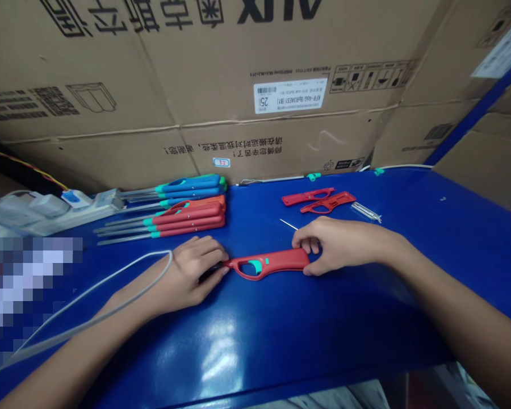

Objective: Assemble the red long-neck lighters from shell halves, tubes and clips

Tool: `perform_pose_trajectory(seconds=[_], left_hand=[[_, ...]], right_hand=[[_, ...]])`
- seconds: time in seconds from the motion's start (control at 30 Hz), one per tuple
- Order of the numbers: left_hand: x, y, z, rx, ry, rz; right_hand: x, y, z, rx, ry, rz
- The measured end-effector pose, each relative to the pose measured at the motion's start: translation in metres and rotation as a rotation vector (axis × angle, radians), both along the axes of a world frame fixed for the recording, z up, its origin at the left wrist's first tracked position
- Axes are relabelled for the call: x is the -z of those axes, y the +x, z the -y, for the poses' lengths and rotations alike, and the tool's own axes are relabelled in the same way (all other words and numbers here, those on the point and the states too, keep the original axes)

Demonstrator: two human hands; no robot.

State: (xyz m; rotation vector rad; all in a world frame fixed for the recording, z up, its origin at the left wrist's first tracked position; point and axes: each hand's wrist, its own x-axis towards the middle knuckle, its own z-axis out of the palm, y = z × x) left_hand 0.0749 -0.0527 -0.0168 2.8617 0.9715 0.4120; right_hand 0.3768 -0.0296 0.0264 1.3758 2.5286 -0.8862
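A red lighter body (269, 263) with a teal trigger lies flat on the blue table (281, 335) between my hands. My right hand (336, 244) is closed on its rear end, thumb underneath and fingers over the top. My left hand (196, 272) pinches the front end, where a dark tip sticks out from under the fingers. A thin metal pin (288, 224) lies just behind my right hand.
Finished long-nosed lighters are stacked at the back left, blue ones (187, 186) above red ones (187, 218). Two red half shells (319, 200) and a clear tube (366, 212) lie at the back right. A grey cable (111, 284) crosses my left wrist. Cardboard boxes (238, 85) wall the back.
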Motion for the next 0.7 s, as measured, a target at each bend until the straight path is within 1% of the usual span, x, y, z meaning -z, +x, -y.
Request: perform_pose_trajectory(seconds=[0.2,0.5,0.7], left_hand=[[-0.0005,0.0012,0.0011,0.023,-0.010,0.000],[-0.0066,0.0019,0.0023,-0.003,-0.023,-0.026],[-0.0062,0.0026,0.0024,-0.010,-0.044,-0.044]], right_hand=[[-0.0002,0.0009,0.0002,0.016,0.001,0.016],[0.0072,0.0026,-0.0010,0.016,0.014,0.006],[0.0066,0.0024,-0.0009,0.022,0.003,0.018]])
